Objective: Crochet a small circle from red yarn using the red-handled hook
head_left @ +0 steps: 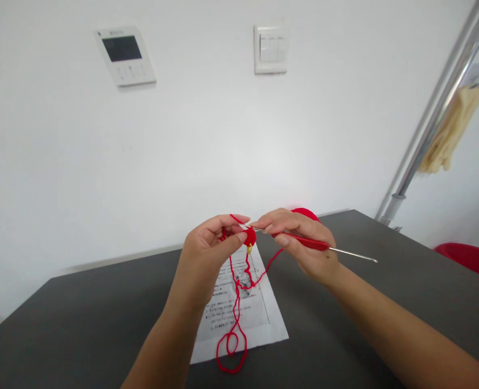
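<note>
My left hand (207, 246) pinches a small round piece of red crochet (250, 236) between thumb and fingers, with red yarn running over the forefinger. A yellow stitch marker (249, 249) hangs from the lower edge of the piece. In my right hand (299, 237) is a crochet hook (310, 243) with a red handle and metal ends; its left tip meets the crochet, though the exact stitch is too small to make out. Loose red yarn (236, 313) trails down in loops over a printed sheet (269, 324). Behind my right hand, a red yarn ball (305, 213) is partly hidden.
The dark grey table (101, 319) stands against a white wall. On the wall are an intercom panel (126, 56) and a light switch (270, 49). A metal pole (433, 127), cream gloves (452, 132) and a red chair or stool (468, 258) are at the right.
</note>
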A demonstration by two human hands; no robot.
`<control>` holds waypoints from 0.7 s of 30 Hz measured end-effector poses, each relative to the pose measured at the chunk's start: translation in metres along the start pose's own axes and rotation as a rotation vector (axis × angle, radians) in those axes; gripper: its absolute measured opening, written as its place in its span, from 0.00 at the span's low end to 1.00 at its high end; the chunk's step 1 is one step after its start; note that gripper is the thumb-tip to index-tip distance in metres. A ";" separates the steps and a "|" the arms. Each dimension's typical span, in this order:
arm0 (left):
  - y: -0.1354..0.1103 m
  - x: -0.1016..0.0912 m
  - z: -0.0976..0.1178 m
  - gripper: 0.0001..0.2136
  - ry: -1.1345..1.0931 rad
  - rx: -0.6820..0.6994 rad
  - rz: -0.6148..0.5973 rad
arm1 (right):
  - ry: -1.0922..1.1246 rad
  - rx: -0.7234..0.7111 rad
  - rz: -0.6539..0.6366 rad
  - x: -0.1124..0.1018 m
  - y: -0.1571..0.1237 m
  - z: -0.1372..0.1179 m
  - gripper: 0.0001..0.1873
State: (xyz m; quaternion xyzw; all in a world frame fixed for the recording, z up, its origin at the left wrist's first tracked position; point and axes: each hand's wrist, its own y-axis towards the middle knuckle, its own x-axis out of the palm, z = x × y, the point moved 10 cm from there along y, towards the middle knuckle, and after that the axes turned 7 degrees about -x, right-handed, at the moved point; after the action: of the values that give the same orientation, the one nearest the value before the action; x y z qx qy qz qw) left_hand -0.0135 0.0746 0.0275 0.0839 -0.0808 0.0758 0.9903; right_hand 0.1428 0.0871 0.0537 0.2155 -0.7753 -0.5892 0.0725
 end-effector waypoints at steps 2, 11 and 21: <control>0.000 -0.001 0.001 0.07 0.019 -0.001 0.007 | -0.023 -0.019 -0.011 0.000 0.000 -0.001 0.06; -0.002 -0.008 0.007 0.08 0.210 0.008 0.015 | 0.109 0.056 -0.052 0.003 -0.003 0.006 0.06; -0.002 -0.010 0.008 0.09 0.350 0.010 0.018 | 0.183 0.142 -0.163 0.003 0.002 0.008 0.09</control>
State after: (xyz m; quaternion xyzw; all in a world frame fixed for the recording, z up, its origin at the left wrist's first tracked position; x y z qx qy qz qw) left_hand -0.0241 0.0696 0.0331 0.0734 0.0925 0.0984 0.9881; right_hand 0.1364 0.0937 0.0528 0.3352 -0.7852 -0.5146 0.0791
